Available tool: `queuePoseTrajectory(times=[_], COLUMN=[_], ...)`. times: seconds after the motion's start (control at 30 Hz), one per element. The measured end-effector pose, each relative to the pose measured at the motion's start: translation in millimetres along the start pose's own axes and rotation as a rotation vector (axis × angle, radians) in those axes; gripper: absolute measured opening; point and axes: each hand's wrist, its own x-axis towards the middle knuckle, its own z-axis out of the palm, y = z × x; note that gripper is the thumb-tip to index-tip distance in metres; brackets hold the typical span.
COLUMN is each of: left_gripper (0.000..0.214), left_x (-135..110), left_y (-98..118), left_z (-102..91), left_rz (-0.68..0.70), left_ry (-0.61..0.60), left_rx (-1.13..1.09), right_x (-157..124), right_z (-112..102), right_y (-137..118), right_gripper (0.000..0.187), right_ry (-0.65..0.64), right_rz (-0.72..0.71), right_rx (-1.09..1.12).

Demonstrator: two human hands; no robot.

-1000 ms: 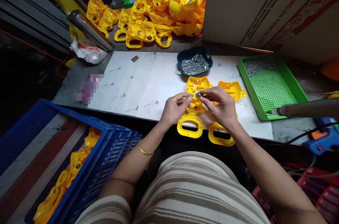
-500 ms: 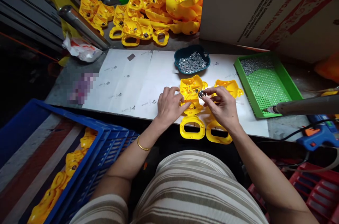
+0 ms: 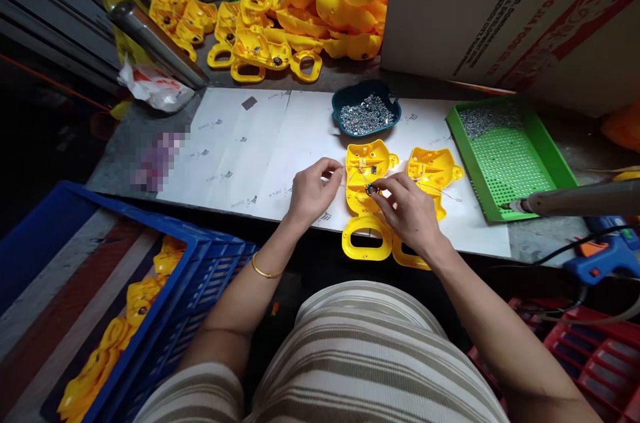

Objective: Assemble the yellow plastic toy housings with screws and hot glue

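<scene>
Two yellow plastic shells lie open side up on white paper near the table's front edge. My right hand (image 3: pixel 407 209) pinches a small dark round part (image 3: pixel 370 190) and holds it down inside the left shell (image 3: pixel 364 173). The right shell (image 3: pixel 434 168) lies just beyond that hand, partly hidden by it. Left of the left shell, my left hand (image 3: pixel 313 189) hovers with its fingers curled, close to the shell's edge; I cannot make out anything in it. Thin wires run across the shells.
A dark teal dish of small metal parts (image 3: pixel 366 116) sits behind the shells, a green tray (image 3: pixel 510 156) to the right. A heap of yellow shells (image 3: pixel 295 3) and a cardboard box (image 3: pixel 510 16) fill the back. A blue crate (image 3: pixel 150 289) stands at left, a glue gun (image 3: pixel 600 256) at right.
My right hand has brought the small round part down from above the shells into the left shell. My left hand has drawn back off that shell to its left side.
</scene>
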Motion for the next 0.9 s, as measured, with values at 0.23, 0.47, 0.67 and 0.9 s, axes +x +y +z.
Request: queuePoseTrajectory(times=[0.23,0.47,0.67,0.9], left_gripper=[0.047,0.074,0.072,0.074], left_x=[-4,-28,-31,-36], left_y=[-13,4,9,10], left_z=[11.8,23.3,26.0,28.4], left_rz=[-0.056,-0.043,-0.052,-0.060], left_ry=[-0.031,-0.208,-0.269,-0.245], left_rx=[-0.076,-0.255,-0.159,-0.120], right_x=[1,2,3,3], right_z=[4,12,12,15], right_y=[-13,-12,-14,-19], right_gripper=[0.028,0.028,0.031,0.033], right_ry=[-0.206,-0.257,-0.284,-0.292], right_rz=[0.056,0.076,0.095,0.132], right_rx=[-0.309,-0.423,-0.456,-0.459])
